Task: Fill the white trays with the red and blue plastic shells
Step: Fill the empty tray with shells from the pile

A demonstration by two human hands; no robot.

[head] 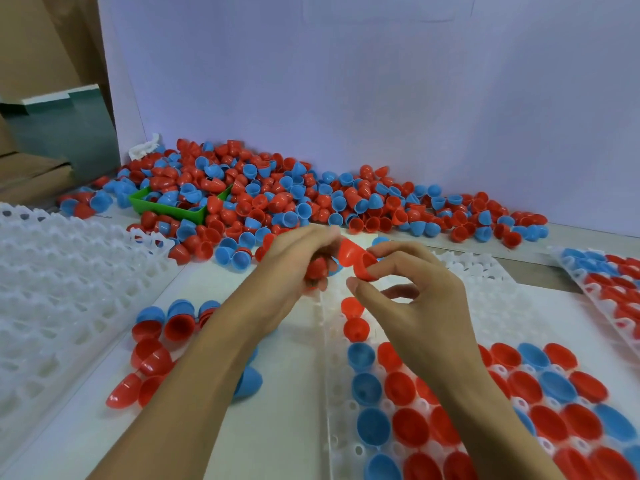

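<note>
My right hand (412,289) pinches a red shell (356,259) between thumb and fingers above the white tray (332,393) in front of me. My left hand (294,261) is closed on several red and blue shells (317,266), touching the same red shell. The tray's near rows hold red and blue shells (485,410); two red shells (353,320) sit in its upper left cells. A big heap of loose shells (277,192) lies along the back wall.
A stack of empty white trays (52,289) lies at the left. A filled tray (609,285) sits at the far right. A green bin (173,206) is buried in the heap. Loose shells (156,344) lie under my left forearm.
</note>
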